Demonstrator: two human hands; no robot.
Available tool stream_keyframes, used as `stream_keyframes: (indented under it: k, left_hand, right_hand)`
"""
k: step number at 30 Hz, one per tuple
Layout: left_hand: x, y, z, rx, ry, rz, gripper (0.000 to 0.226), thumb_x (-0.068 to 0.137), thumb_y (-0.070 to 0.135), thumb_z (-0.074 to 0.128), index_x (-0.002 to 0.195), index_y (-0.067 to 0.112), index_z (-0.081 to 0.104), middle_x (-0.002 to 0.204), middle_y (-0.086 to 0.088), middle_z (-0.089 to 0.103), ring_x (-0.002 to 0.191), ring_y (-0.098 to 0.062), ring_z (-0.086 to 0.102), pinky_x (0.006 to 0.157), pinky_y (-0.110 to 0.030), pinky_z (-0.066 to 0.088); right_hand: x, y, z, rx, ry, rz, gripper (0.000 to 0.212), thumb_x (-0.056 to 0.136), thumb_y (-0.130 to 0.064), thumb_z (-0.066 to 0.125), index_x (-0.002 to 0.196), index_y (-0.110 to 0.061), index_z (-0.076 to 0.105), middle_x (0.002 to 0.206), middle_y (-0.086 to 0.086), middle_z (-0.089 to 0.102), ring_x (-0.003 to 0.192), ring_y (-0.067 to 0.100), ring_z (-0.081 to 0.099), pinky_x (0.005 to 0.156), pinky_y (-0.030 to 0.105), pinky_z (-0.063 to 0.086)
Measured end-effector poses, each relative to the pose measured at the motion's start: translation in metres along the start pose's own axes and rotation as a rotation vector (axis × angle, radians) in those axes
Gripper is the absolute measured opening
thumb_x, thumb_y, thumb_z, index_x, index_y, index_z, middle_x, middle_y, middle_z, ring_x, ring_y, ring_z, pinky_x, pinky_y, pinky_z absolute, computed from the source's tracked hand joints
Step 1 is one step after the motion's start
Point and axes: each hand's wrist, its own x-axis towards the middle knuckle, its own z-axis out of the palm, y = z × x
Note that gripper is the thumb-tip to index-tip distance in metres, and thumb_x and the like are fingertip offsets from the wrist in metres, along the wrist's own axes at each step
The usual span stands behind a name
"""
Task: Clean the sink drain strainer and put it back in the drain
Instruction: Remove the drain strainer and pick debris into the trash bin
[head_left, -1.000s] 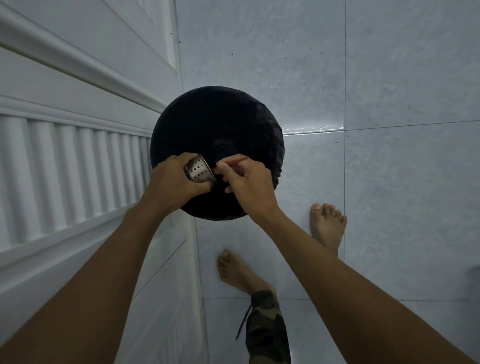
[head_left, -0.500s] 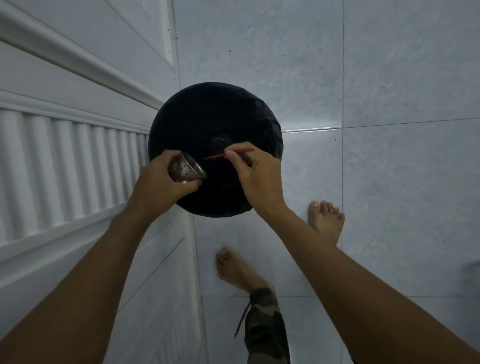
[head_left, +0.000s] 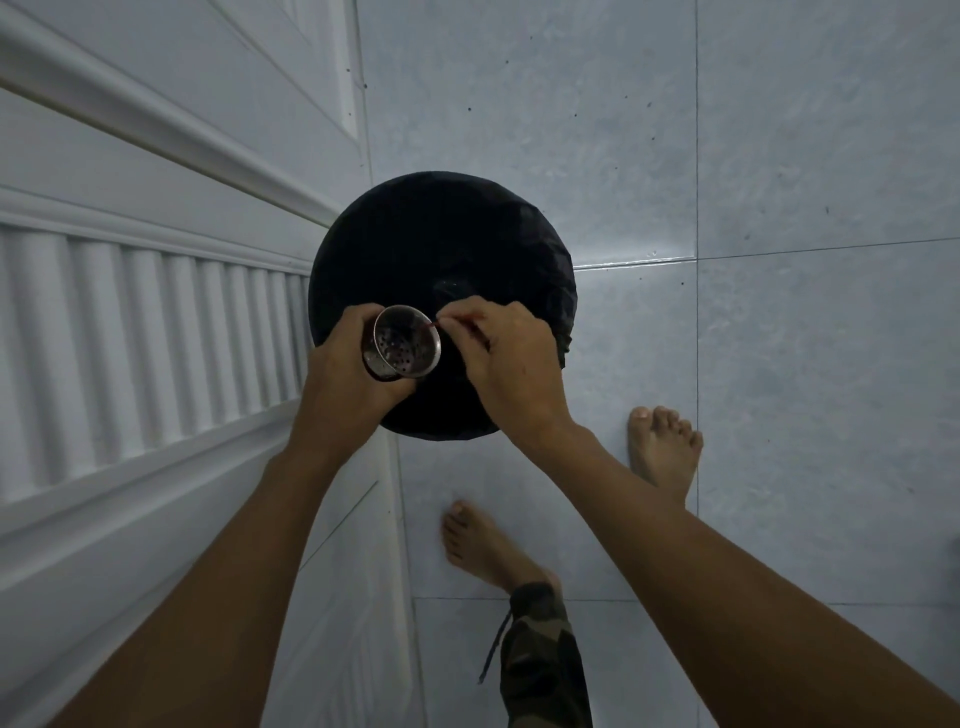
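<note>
My left hand (head_left: 347, 368) grips a small perforated metal drain strainer (head_left: 405, 341), held with its open mouth facing up so the holes in its bottom show. It hovers over the near-left part of a round bin lined with a black bag (head_left: 441, 249). My right hand (head_left: 511, 358) pinches a thin red stick (head_left: 434, 324), whose tip touches the strainer's right rim. Both hands are above the bin's mouth.
A white panelled and louvred door (head_left: 145, 322) runs along the left, close to the bin. Pale grey floor tiles (head_left: 779, 260) spread to the right. My bare feet (head_left: 662, 447) stand on the tiles just behind the bin.
My left hand has turned the strainer from lying on its side to mouth up. The red stick has moved from over the bin's middle to the strainer's rim.
</note>
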Motion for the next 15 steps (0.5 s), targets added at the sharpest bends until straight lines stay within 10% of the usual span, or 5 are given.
stream_keyframes:
  k: [15]
  left_hand:
    - [0.007,-0.003,0.000,-0.004,-0.167,-0.115,0.063,0.074,0.037,0.088,0.131,0.030,0.062,0.114,0.012,0.069,0.103,-0.004,0.065,0.084,-0.021,0.053]
  right_hand:
    - [-0.022,0.009,0.002,0.007,-0.085,-0.028,0.015,0.097,-0.023,0.064,0.106,-0.020,0.076,0.093,-0.005,0.075,0.086,0.009,0.063,0.080,0.026,0.056]
